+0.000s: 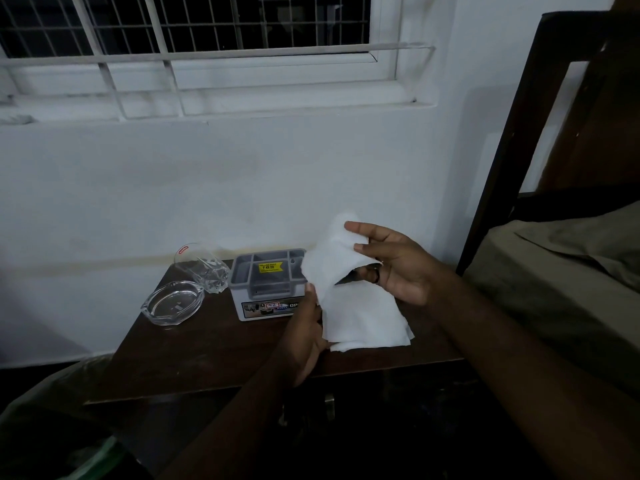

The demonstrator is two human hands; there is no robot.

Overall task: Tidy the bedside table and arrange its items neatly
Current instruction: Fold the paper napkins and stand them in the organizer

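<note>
Both hands, left hand (304, 327) and right hand (391, 268), pinch the white tissue (349, 299) mid-frame over the desk (207, 351), folding it; next, probably press it flat.

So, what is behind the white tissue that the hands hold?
The white tissue covers the right part of the grey box and some of the table. Whatever else lies behind it is hidden.

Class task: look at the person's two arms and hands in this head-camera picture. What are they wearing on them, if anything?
Both forearms are bare as far as the picture shows; no sleeve, glove, watch or bracelet is visible. The right hand has a dark ring on one of its fingers. The left hand shows no ring or other item from this angle.
</note>
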